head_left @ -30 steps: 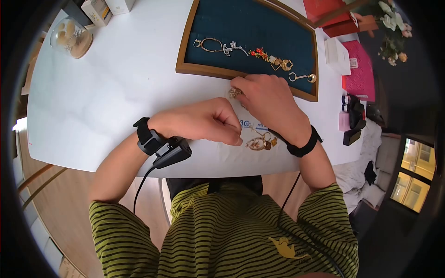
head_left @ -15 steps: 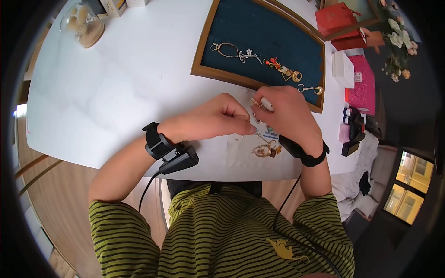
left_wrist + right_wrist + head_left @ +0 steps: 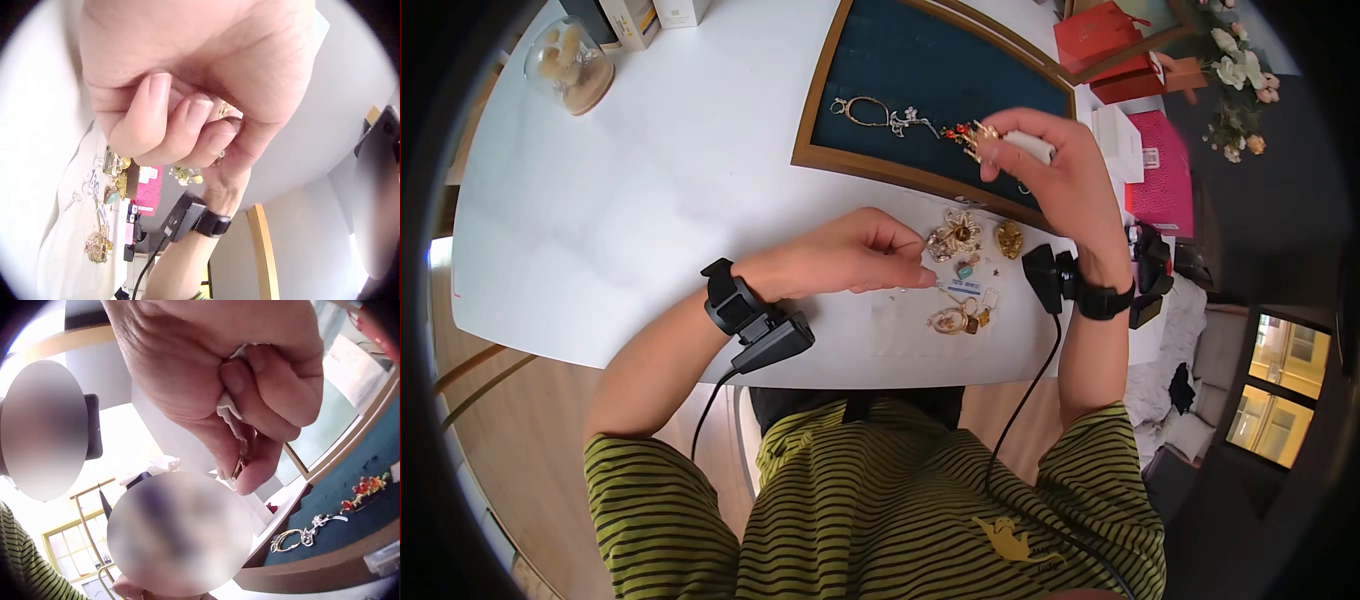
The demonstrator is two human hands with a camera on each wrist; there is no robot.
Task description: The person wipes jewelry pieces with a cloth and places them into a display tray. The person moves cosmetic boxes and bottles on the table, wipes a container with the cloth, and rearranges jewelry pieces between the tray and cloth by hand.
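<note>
My right hand [image 3: 1060,165] is raised over the teal-lined wooden tray [image 3: 805,140]. It pinches a small gold jewelry piece [image 3: 978,140] between thumb and fingertips, with a crumpled white tissue [image 3: 230,412] tucked in the curled fingers. Inside the tray lie an oval bangle [image 3: 868,103], a silver flower brooch [image 3: 908,122] and a red-stoned piece [image 3: 365,490]. My left hand [image 3: 845,255] hovers low left of the loose jewelry, fingers curled and thumb against the forefinger; nothing shows plainly between them. Near it lie a gold flower brooch [image 3: 962,232], a round gold piece [image 3: 1008,240] and a turquoise-stoned piece [image 3: 966,269].
An oval gold-rimmed ornament [image 3: 948,320] lies near the table's front edge, on a clear sheet with blue print. A glass dome [image 3: 570,65] and boxes [image 3: 632,20] stand back left. Red bags [image 3: 1105,45], a white box [image 3: 1115,140] and a pink package [image 3: 1160,170] line the right side.
My right hand has picked the gold piece up off the table and carried it up and right over the tray, uncovering the loose jewelry. The left hand stays nearly in place.
</note>
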